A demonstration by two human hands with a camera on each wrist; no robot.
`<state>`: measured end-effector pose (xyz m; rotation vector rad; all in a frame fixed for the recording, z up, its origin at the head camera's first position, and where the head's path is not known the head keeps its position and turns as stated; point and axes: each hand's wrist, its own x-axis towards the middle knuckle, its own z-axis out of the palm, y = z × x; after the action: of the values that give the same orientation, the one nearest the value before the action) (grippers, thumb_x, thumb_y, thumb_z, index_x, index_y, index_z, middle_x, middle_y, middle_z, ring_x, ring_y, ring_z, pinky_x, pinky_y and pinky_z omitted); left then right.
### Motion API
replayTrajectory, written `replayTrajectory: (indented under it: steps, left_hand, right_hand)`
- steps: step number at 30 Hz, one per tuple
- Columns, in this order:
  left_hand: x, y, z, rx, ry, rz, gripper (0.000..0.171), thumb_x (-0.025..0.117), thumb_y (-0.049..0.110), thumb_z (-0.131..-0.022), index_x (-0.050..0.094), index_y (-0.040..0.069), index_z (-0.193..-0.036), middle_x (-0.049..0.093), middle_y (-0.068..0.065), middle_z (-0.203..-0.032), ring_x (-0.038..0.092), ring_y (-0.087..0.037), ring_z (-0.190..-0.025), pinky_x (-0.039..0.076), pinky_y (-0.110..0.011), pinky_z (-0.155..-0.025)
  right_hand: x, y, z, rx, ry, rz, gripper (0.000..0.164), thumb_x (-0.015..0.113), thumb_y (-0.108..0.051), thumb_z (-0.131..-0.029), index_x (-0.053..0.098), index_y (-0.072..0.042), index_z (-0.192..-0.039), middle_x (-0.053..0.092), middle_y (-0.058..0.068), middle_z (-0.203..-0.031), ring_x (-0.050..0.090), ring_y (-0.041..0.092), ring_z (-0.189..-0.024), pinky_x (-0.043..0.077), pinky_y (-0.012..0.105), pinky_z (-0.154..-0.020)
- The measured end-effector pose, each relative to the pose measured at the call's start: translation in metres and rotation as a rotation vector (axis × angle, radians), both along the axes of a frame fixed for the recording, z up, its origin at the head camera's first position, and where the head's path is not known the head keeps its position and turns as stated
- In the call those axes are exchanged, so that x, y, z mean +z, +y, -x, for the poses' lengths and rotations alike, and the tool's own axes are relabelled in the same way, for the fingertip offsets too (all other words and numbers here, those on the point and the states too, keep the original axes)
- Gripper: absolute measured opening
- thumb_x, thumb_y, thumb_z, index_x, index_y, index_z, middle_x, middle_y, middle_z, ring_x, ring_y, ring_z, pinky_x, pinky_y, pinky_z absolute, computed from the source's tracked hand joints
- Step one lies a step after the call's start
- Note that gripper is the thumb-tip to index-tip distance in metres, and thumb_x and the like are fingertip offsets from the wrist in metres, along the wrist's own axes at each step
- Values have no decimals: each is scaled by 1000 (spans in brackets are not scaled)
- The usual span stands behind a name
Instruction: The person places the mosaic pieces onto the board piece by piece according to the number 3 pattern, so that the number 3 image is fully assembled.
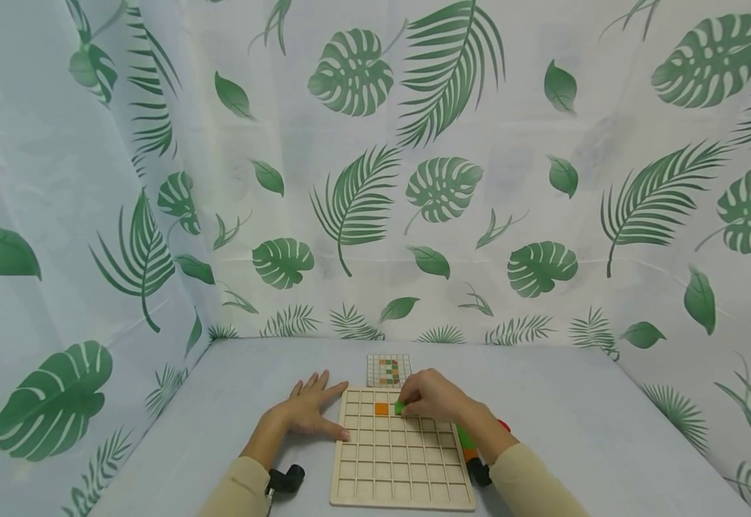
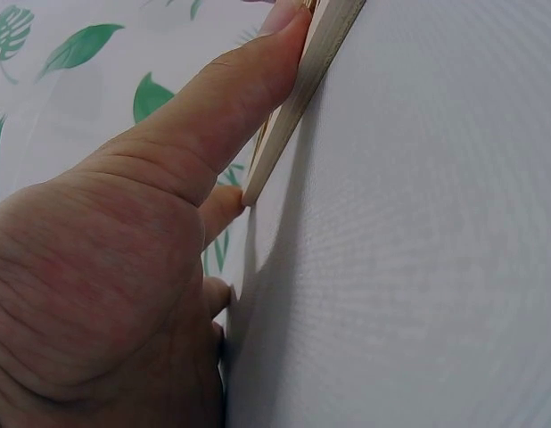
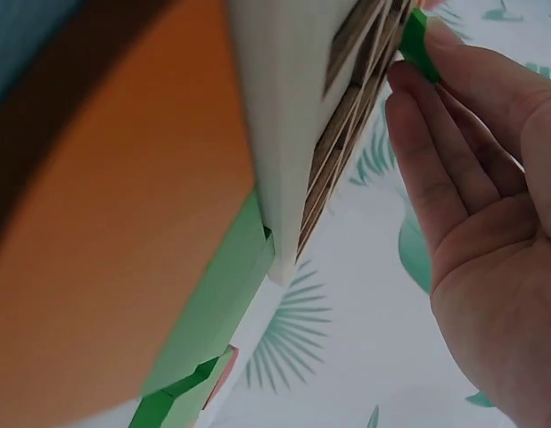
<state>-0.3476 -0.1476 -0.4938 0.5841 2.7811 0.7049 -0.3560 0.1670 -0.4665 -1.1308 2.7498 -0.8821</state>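
Observation:
A wooden grid board (image 1: pixel 401 472) lies flat on the table, with an orange square tile (image 1: pixel 381 408) sitting in one of its upper cells. Over the same row, my right hand (image 1: pixel 435 395) pinches a green square tile (image 1: pixel 399 408) between thumb and fingers; the right wrist view shows this green tile (image 3: pixel 419 45) tilted at the board's surface. My left hand (image 1: pixel 311 408) lies at the board's upper left, fingers spread and straight. Its thumb (image 2: pixel 249 85) touches the board's left edge in the left wrist view.
A small pattern card (image 1: pixel 388 370) with coloured squares lies just beyond the board. Green pieces (image 1: pixel 468 436) and orange pieces (image 1: pixel 470 454) sit along the board's right side, partly hidden by the right forearm, with a red piece (image 1: pixel 504 426) beside them. A leaf-print curtain (image 1: pixel 362 215) stands behind.

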Motion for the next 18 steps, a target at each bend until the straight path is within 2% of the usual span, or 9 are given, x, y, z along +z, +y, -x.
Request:
replayTrajectory:
  steps: [6,7,13,18]
  left_hand:
    - [-2,-2,-1,-10,7,-27,117,80,80,-66,39,27,-162,11,-28,-172,6,-49,-160,-1,-68,-127]
    - [1,-1,-2,-7,-1,-35,118,82,79,-65,40,26,-162,12,-27,-172,6,-48,-160,0,-67,-128]
    - [1,-1,-1,-2,-2,-3,112,83,72,-70,39,26,-162,11,-24,-173,5,-45,-162,0,-65,-129]
    - [1,-1,-2,-2,16,15,109,84,68,-73,39,26,-162,13,-25,-173,8,-45,-161,3,-66,-128]
  right_hand:
    - [1,-3,-1,7,-10,-32,9,82,-3,-88,82,-8,-95,78,2,-96,67,1,-82,58,21,-72]
    - [1,-3,-1,2,-12,-41,9,82,-4,-88,83,-9,-96,78,1,-96,66,0,-82,58,20,-72]
    - [-1,-6,0,23,34,-81,11,84,-6,-86,84,-10,-96,76,-4,-94,63,-2,-79,57,19,-70]
    - [0,-8,0,29,42,-111,13,83,-3,-87,84,-8,-98,76,-2,-96,61,-1,-80,55,18,-70]
